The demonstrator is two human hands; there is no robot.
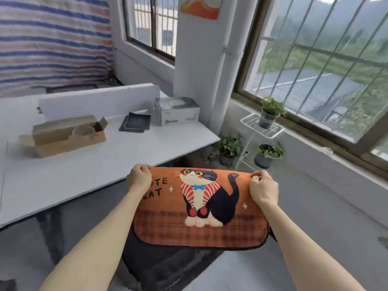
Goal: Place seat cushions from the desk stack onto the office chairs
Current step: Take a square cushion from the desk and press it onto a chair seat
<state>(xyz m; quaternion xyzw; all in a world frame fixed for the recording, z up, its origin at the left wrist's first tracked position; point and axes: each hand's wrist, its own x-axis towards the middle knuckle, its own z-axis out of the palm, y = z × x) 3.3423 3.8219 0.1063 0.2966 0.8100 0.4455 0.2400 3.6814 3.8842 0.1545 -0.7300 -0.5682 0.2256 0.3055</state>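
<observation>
Striped sheeting [52, 38] in blue, white and red was hung across the far left wall. Below it, a white desk [84, 171] was spread across the left half of the view. An opened cardboard box [63, 136] was set on it, then a small stack of dark flat squares [136, 122], possibly the remaining cushions, though this could not be confirmed. A grey-and-white carton [178, 111] was placed just beside that stack, near the wall.

In the centre foreground, the left hand [139, 178] was curled tightly around the upper left corner of an orange cat cushion [201, 206], printed with a black-and-white cat in a striped cape. The right hand [263, 189] was clenched in the same way on the upper right corner. The cushion was held off the desk, its lower edge draped over a dark chair seat [168, 265] that was mostly hidden beneath it.

To the right, potted plants [270, 111] were arranged on a white wire plant stand [262, 127] under a barred window [325, 59].

The task was judged to be partway through for this cushion: it had been lifted clear of the desk and brought over a chair, but not yet released or flattened. Other chairs were not shown, so the total done could not be told.
</observation>
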